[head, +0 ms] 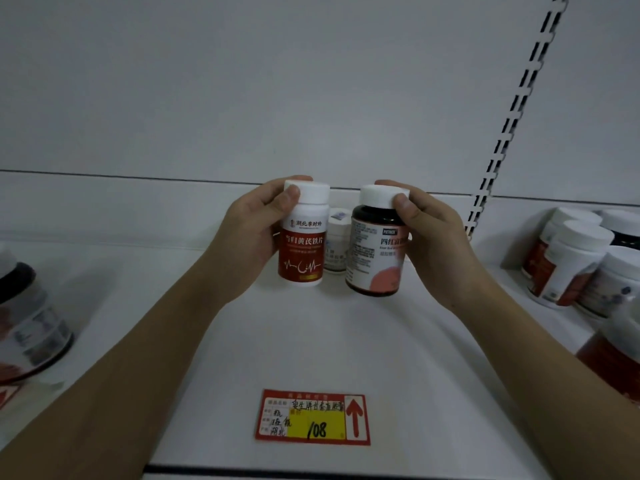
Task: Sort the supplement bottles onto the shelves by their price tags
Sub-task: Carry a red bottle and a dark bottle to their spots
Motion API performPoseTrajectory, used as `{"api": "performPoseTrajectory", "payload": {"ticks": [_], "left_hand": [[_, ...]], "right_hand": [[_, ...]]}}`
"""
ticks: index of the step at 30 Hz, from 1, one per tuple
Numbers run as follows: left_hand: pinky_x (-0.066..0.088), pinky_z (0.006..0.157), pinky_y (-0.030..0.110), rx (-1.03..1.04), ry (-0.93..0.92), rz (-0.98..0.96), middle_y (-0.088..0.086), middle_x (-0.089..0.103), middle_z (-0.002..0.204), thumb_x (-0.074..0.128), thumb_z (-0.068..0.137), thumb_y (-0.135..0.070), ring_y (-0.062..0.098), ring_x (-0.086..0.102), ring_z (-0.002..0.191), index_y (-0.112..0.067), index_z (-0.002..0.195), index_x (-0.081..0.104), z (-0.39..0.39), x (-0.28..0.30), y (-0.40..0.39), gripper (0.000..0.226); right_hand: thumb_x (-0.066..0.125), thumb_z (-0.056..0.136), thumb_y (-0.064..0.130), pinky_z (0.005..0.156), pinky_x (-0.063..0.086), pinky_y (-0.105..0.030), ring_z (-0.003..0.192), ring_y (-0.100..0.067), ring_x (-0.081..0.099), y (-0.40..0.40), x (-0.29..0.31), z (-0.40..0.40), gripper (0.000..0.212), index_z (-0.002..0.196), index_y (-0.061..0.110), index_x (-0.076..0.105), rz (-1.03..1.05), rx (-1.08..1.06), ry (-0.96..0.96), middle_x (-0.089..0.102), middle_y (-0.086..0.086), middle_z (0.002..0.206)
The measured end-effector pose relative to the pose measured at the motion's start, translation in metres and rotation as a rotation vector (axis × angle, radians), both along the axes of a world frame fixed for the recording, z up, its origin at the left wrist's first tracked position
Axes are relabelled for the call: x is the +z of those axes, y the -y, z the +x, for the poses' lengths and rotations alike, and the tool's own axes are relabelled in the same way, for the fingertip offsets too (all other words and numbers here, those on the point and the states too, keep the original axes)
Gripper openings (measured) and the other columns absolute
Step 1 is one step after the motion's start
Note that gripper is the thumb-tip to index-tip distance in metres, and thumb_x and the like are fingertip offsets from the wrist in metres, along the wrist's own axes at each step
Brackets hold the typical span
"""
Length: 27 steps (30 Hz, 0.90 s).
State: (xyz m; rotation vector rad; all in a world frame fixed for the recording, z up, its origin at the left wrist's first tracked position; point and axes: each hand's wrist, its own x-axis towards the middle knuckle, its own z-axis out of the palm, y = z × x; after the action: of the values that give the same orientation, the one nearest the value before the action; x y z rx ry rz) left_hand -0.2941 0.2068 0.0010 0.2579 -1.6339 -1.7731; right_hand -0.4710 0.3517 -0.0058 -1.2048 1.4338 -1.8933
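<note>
The left hand [254,233] grips a white bottle [304,237] with a red label, thumb on its cap. The right hand [427,237] grips a dark bottle [375,247] with a pink label the same way. Both are upright, above the shelf [311,341] beyond the price tag [312,417] marked 108. Between and behind them stands a small white bottle [337,242], its label blurred. More bottles [575,258] cluster right of the tag; another jar [27,317], possibly dark, sits to its left.

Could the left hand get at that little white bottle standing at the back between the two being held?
Probably not right now. The left hand already grips the red-and-white bottle, which, with the dark bottle in the right hand, stands in front of the small white bottle.
</note>
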Motion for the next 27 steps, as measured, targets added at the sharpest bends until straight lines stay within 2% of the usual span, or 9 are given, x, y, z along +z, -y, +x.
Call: {"api": "performPoseTrajectory", "payload": {"ticks": [4, 8, 14, 18, 24, 27], "left_hand": [[0.05, 0.096, 0.041, -0.005, -0.008, 0.036, 0.011, 0.066, 0.119, 0.061, 0.085, -0.036, 0.029, 0.061, 0.112, -0.014, 0.122, 0.062, 0.001, 0.001, 0.002, 0.043], [0.052, 0.086, 0.032, -0.003, 0.009, 0.077, 0.006, 0.069, 0.114, 0.058, 0.083, -0.032, 0.022, 0.062, 0.109, -0.017, 0.118, 0.064, 0.007, 0.007, -0.013, 0.039], [0.051, 0.092, 0.035, -0.059, -0.008, 0.0, 0.007, 0.067, 0.114, 0.054, 0.091, -0.026, 0.022, 0.061, 0.109, -0.017, 0.118, 0.063, 0.02, 0.041, -0.025, 0.03], [0.051, 0.094, 0.036, -0.124, -0.05, -0.011, 0.008, 0.066, 0.114, 0.058, 0.082, -0.031, 0.023, 0.061, 0.109, -0.015, 0.118, 0.062, 0.035, 0.061, -0.032, 0.04], [0.049, 0.1, 0.042, -0.215, -0.057, -0.004, 0.011, 0.066, 0.117, 0.059, 0.08, -0.032, 0.029, 0.06, 0.113, -0.013, 0.119, 0.063, 0.051, 0.065, -0.039, 0.043], [0.049, 0.099, 0.042, -0.261, -0.067, -0.003, 0.01, 0.066, 0.114, 0.058, 0.081, -0.031, 0.026, 0.06, 0.109, -0.013, 0.119, 0.062, 0.055, 0.065, -0.037, 0.042]], "right_hand": [[0.052, 0.097, 0.018, 0.086, 0.05, -0.031, 0.099, -0.009, 0.068, 0.0, 0.003, 0.002, 0.028, 0.123, 0.014, 0.063, 0.016, -0.034, 0.01, 0.073, 0.004, 0.104], [0.051, 0.099, 0.015, 0.085, 0.05, -0.029, 0.098, -0.009, 0.067, -0.007, 0.016, 0.013, 0.025, 0.12, 0.018, 0.064, 0.004, -0.1, 0.005, 0.074, 0.007, 0.1], [0.051, 0.1, 0.017, 0.083, 0.051, -0.031, 0.097, -0.009, 0.066, -0.026, 0.055, 0.034, 0.024, 0.121, 0.02, 0.063, -0.071, -0.18, -0.07, 0.07, 0.002, 0.108], [0.048, 0.101, 0.02, 0.083, 0.052, -0.034, 0.099, -0.016, 0.062, -0.047, 0.071, 0.051, 0.024, 0.12, 0.023, 0.062, -0.098, -0.208, -0.105, 0.064, -0.008, 0.113], [0.048, 0.101, 0.021, 0.079, 0.052, -0.031, 0.096, -0.015, 0.063, -0.064, 0.075, 0.077, 0.022, 0.118, 0.023, 0.063, -0.058, -0.289, -0.154, 0.065, -0.003, 0.106], [0.048, 0.101, 0.022, 0.081, 0.052, -0.032, 0.099, -0.017, 0.063, -0.07, 0.076, 0.087, 0.023, 0.119, 0.022, 0.063, -0.044, -0.318, -0.156, 0.065, -0.004, 0.108]]}}
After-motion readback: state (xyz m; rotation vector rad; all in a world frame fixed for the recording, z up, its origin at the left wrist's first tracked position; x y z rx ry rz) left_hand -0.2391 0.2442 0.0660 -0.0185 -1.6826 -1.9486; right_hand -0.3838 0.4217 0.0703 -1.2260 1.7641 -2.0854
